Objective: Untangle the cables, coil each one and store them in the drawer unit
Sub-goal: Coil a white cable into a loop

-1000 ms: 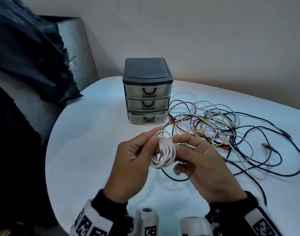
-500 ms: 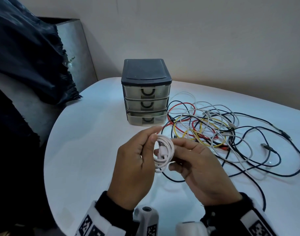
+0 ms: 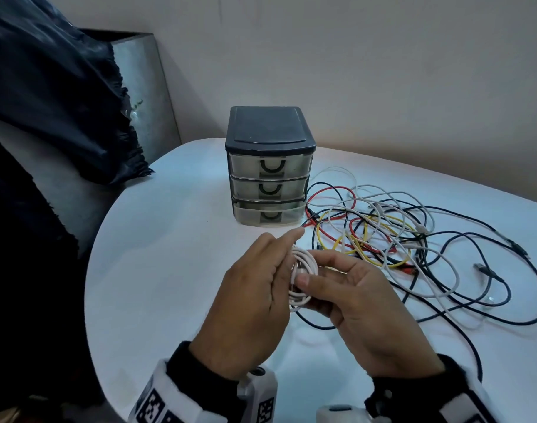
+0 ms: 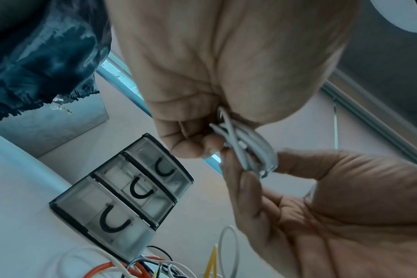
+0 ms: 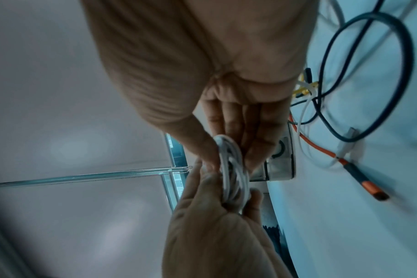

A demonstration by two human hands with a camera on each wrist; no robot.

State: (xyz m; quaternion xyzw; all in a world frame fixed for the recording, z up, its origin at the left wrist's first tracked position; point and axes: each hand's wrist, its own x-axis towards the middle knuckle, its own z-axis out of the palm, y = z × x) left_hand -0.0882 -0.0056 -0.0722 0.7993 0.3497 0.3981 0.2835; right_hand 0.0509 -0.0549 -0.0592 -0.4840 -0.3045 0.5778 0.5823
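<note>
White cable coil (image 3: 302, 271), unlabelled

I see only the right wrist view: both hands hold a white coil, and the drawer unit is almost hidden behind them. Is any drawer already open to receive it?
Observer: No. The head view shows the drawer unit with three drawers, none pulled out far enough to take the white coil.
Operator: And how much cable remains to sort?
Observer: A tangle of red, yellow, black and white cables lies to the right of the unit, not yet separated.
</note>
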